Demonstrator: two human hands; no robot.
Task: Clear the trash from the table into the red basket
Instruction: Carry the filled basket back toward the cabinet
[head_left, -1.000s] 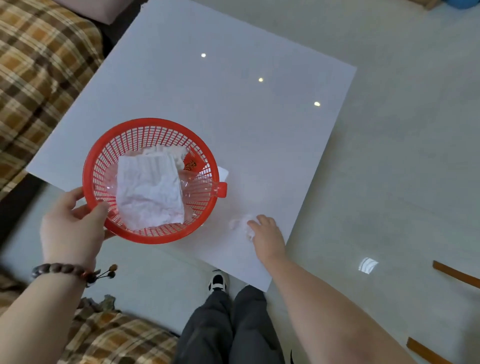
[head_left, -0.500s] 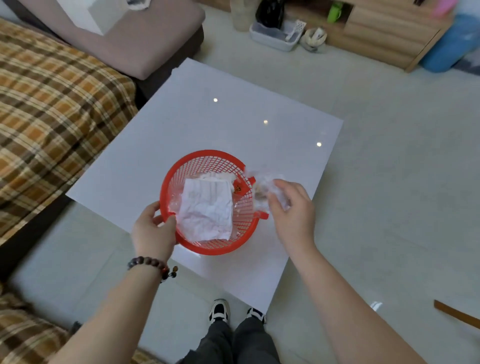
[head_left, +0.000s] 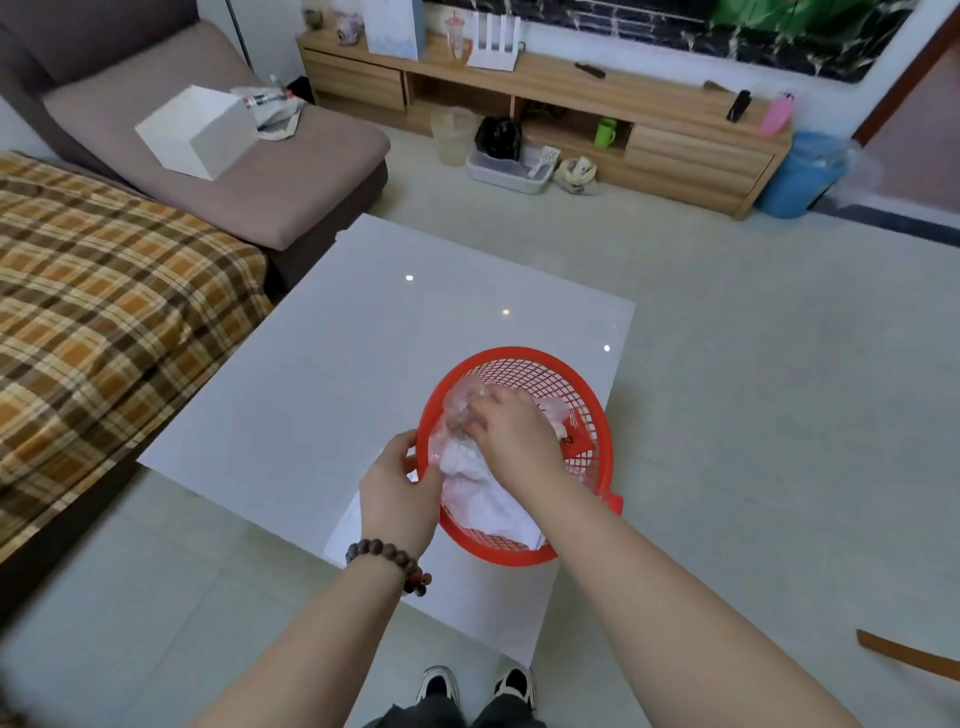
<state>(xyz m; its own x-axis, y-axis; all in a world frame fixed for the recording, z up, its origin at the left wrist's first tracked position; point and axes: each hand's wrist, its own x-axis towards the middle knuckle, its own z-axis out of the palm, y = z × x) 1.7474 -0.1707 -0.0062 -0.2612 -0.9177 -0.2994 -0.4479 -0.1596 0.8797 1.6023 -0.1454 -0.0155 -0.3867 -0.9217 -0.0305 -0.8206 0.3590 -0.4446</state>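
Observation:
The red basket (head_left: 540, 364) sits tilted on the near right part of the white table (head_left: 322, 384). My left hand (head_left: 397, 488) grips its left rim. My right hand (head_left: 511, 441) is inside the basket, fingers closed on a clear crinkled plastic wrapper (head_left: 457, 410). Under it lie a crumpled white paper (head_left: 488, 506) and a small red packet (head_left: 576, 441).
A plaid-covered sofa (head_left: 93, 312) runs along the table's left side, and a brown chaise (head_left: 234, 156) with a white box (head_left: 195, 130) lies beyond. A wooden TV cabinet (head_left: 571, 114) and a blue bin (head_left: 802, 174) stand at the back. My shoes (head_left: 475, 686) are below the table's near edge.
My right hand picked the wrapper off the table and carried it left into the basket. The view tilted up to show the room.

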